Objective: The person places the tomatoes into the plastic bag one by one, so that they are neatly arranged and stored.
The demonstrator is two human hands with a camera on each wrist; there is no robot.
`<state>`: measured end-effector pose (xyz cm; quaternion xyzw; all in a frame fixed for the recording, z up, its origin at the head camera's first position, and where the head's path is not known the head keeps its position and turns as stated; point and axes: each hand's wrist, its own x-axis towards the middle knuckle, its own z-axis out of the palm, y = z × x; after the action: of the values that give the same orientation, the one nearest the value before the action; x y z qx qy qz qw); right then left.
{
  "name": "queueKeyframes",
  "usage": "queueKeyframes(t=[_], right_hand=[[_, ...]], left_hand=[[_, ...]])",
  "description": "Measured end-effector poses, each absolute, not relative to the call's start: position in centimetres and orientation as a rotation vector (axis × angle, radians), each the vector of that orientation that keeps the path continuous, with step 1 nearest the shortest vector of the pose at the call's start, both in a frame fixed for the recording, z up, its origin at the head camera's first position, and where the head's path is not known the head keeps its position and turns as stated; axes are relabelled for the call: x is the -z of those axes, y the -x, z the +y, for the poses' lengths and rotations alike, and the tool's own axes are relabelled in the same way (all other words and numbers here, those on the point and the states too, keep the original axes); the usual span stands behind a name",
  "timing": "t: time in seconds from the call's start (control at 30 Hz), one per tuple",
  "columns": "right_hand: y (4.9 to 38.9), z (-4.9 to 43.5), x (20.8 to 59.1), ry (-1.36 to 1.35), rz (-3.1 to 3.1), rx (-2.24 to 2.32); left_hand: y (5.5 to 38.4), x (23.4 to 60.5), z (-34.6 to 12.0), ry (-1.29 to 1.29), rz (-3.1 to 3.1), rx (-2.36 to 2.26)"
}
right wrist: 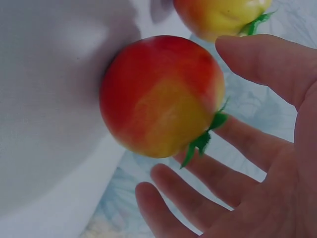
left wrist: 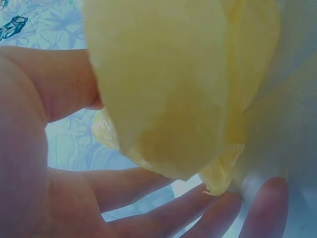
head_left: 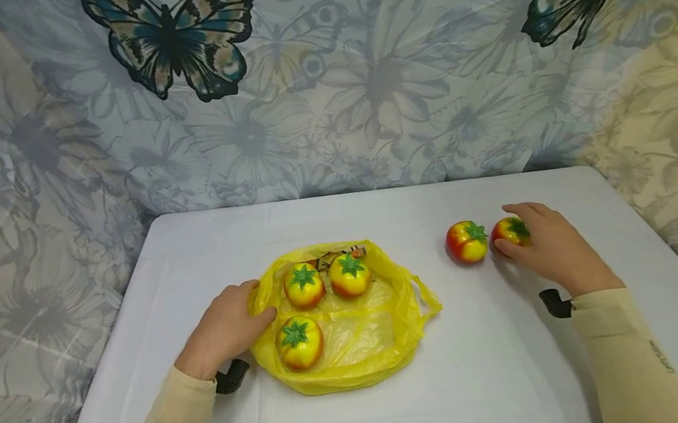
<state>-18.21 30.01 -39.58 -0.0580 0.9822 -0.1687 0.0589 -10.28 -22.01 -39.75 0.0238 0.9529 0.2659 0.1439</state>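
A yellow plastic bag (head_left: 366, 346) lies spread open on the table, with three red-and-yellow toy tomatoes (head_left: 301, 342) in it, green leaves upward. At its left rim, my left hand (head_left: 225, 329) holds the bag's edge between thumb and fingers; the yellow film (left wrist: 163, 89) hides the thumb's tip in the left wrist view. To the right of the bag, two more toy tomatoes sit on the table. My right hand (head_left: 548, 244) is around the outer tomato (right wrist: 161, 96), fingers spread and thumb apart from it. The other tomato (head_left: 467, 242) stands just left of that one.
A white-covered table (head_left: 482, 380) carries everything. Behind it and at both sides hangs cloth (head_left: 301, 136) with butterflies and flowers. The bag's handle loop (head_left: 427, 297) sticks out to the right, toward the two loose tomatoes.
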Motion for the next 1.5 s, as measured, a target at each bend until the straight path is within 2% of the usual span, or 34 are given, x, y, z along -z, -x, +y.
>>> queueKeyframes(t=[1.07,1.5], right_hand=[[18.2,29.8,40.1,0.125,2.94,0.484],[16.7,29.4,38.0,0.128,2.949,0.479]], left_hand=[[10.3,39.6,-21.9,-0.085,2.751,-0.752],[10.3,39.7,-21.9,-0.082,2.746,-0.746]])
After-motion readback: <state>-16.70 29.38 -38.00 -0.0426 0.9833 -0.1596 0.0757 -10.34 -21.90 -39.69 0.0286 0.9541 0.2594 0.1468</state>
